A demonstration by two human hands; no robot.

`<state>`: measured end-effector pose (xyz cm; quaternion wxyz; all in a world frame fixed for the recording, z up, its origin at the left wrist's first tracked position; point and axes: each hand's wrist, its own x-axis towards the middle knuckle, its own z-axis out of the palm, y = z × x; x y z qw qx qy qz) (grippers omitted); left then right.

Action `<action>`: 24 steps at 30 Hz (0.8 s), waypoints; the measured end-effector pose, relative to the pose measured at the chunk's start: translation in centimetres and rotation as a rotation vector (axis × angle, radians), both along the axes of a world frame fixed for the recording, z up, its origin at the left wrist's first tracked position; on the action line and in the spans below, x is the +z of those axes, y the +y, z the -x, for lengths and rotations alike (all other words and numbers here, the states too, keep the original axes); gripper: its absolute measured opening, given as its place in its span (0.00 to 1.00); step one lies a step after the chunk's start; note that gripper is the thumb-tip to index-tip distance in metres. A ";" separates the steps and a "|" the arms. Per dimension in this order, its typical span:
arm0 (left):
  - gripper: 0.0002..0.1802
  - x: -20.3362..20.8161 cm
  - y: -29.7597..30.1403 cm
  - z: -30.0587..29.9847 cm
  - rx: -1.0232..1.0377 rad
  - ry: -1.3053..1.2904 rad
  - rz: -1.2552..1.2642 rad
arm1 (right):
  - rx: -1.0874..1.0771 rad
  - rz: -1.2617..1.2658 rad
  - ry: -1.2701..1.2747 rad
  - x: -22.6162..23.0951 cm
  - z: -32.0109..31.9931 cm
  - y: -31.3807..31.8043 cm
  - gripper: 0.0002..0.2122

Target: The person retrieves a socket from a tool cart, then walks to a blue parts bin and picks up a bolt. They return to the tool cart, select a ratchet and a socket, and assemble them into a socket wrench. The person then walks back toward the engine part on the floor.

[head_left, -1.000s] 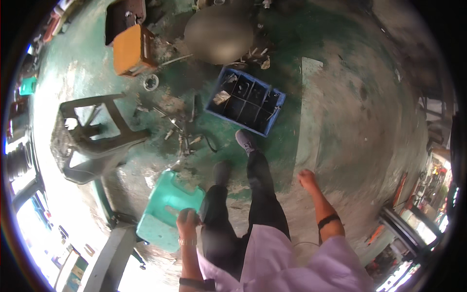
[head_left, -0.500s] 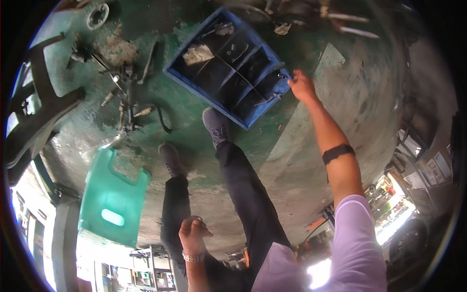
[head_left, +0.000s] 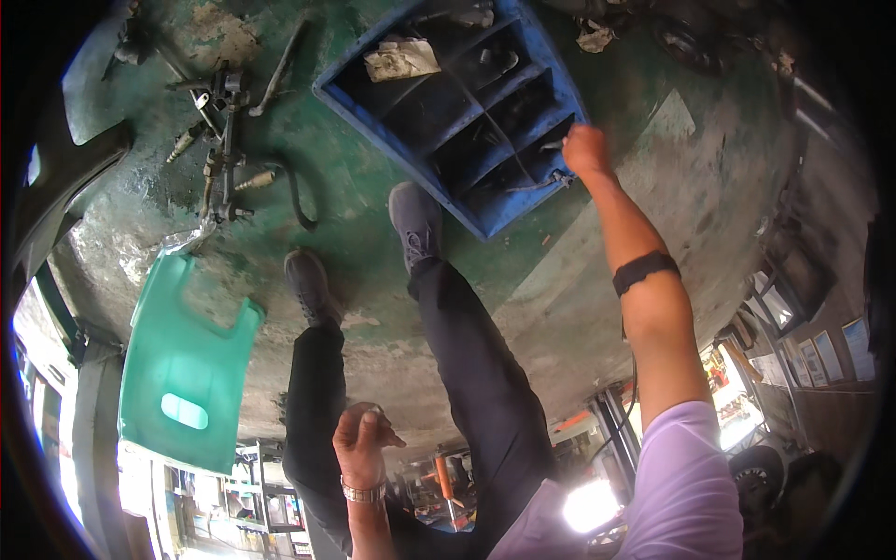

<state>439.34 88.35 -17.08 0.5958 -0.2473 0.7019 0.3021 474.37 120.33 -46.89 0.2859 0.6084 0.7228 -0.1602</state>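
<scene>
Right hand [head_left: 586, 149] is closed on the near right corner of the blue crate [head_left: 457, 112]; fingers are wrapped over the rim, fully closed. The crate lies on the green floor [head_left: 597, 271] at 12 o'clock from the feet, tilted in view, with its dividers open upward. Left hand [head_left: 362, 439] is curled loosely near the thigh at 6 o'clock; nothing can be seen held in it.

For a clean pull, the grip should be kept low on the corner wall and the crate slid flat rather than lifted by one corner, since loose parts and a crumpled rag [head_left: 401, 58] sit in the compartments and could spill. A wire or thin rod [head_left: 541, 183] hangs over the rim just beside the fingers; a snag is likely there.

Around: right shoe [head_left: 415, 219] is planted just beside the crate's near edge, in the drag path. Left shoe [head_left: 308, 285] sits at 9 o'clock of it. A heap of metal fittings [head_left: 219, 140] lies at 10 o'clock, a green plastic stool [head_left: 187, 364] at 8 o'clock.
</scene>
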 end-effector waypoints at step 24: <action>0.12 22.5 9.6 5.6 -0.037 0.022 -0.427 | -1.104 0.577 1.160 48.1 19.7 -8.2 0.08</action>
